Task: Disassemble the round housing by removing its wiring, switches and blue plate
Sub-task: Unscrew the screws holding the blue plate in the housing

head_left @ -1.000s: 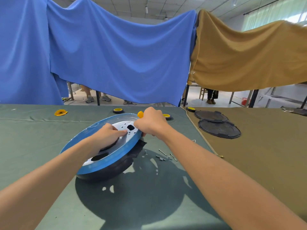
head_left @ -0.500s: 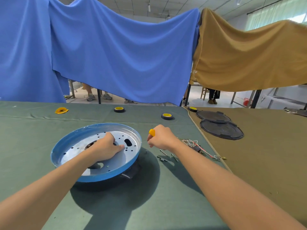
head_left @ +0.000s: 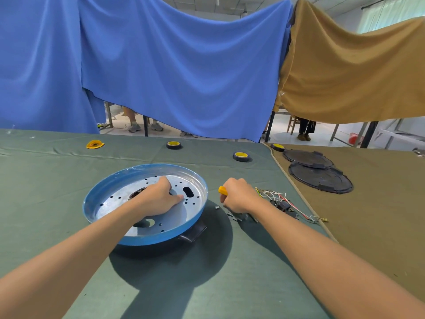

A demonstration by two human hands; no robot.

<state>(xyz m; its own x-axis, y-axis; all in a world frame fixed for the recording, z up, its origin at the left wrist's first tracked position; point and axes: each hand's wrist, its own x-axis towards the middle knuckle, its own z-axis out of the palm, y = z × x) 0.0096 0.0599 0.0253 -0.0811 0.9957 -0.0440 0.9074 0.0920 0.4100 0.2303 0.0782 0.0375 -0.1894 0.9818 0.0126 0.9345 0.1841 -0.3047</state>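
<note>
Blue plate level again, untilted

The green-clothed table bears the round housing, loose wiring, small screws and tape rolls

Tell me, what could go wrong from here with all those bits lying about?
The small screws lie loose by the right hand; its arm could scatter them. The blue plate, under the left hand, sits atop the black housing and might slide off. The yellow-handled tool in the right hand could snag the wiring nearby.
</note>
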